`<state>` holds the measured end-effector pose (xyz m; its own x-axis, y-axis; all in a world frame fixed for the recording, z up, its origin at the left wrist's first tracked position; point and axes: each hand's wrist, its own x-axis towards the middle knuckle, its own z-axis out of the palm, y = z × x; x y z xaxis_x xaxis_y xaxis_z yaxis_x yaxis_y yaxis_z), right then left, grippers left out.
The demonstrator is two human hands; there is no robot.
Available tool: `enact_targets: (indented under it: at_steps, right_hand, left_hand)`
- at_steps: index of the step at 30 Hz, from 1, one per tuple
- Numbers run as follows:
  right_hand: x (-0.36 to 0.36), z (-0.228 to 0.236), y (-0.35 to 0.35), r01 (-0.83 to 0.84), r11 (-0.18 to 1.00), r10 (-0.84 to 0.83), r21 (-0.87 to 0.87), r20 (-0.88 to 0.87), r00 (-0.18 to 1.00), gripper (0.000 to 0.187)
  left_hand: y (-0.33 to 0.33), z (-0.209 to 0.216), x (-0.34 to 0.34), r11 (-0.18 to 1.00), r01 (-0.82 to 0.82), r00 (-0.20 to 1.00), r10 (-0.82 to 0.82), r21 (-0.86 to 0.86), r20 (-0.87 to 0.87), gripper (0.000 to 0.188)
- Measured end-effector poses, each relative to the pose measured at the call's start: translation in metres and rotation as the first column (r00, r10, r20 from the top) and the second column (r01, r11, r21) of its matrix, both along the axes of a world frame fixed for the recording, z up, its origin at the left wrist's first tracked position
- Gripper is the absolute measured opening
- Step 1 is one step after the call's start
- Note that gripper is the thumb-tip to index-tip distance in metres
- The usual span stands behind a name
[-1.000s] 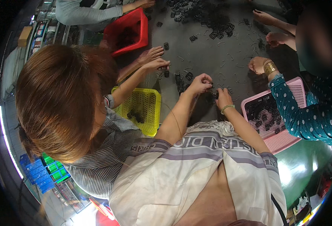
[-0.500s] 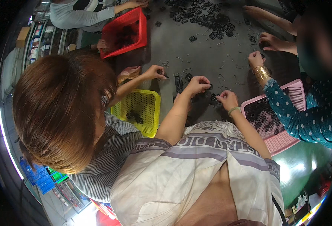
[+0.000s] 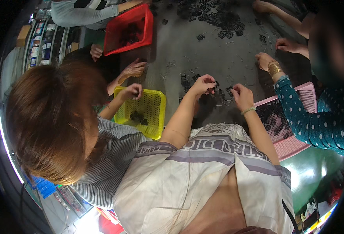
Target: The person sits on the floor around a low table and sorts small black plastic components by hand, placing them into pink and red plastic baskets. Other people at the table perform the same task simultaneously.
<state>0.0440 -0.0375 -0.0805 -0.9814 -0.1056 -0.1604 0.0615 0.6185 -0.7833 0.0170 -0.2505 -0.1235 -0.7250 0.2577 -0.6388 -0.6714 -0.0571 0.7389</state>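
Observation:
My left hand (image 3: 204, 85) is closed over the grey table, pinching a small black plastic piece (image 3: 216, 84) between thumb and fingers. To its right, my right hand (image 3: 243, 97) is closed too, its fingertips on another small black piece (image 3: 229, 91). The two pieces are a short gap apart. Thin, pale bent-wire hooks (image 3: 225, 101) lie on the table just below and between my hands. Left of my left hand sits a small cluster of black slotted pieces (image 3: 184, 80). Finer details of the held pieces are too small to make out.
A yellow basket (image 3: 162, 117) stands on the left, a pink basket (image 3: 311, 95) on the right, a red basket (image 3: 147, 35) farther left; all hold black pieces. A large heap of black pieces (image 3: 226, 23) lies at the far side. Co-workers' hands (image 3: 133, 91) reach in around the table.
Both my hands have moved slightly away from me, each with a black piece. The left neighbour's hand has drawn back from the table to over the yellow basket.

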Motion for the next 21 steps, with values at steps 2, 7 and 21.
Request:
enact_targets:
  at_steps: [2, 7, 21]
  right_hand:
    - [-0.005, 0.014, 0.002, -0.080, 0.995, 0.083, 0.056, -0.049, 0.995, 0.015]
    - [-0.023, 0.012, 0.017, -0.055, 0.990, 0.053, 0.129, 0.019, 0.998, 0.016]
    - [-0.024, 0.013, 0.039, 0.060, 0.871, 0.001, -0.488, 0.125, 0.992, 0.007]
  left_hand:
    - [0.001, -0.001, -0.003, 0.999, -0.028, 1.000, 0.028, 0.031, 0.001, 0.017]
    - [0.003, -0.007, -0.012, 0.994, -0.094, 0.994, 0.091, 0.050, 0.053, 0.014]
    - [0.017, 0.040, -0.028, 0.932, 0.005, 1.000, 0.000, 0.363, -0.015, 0.016]
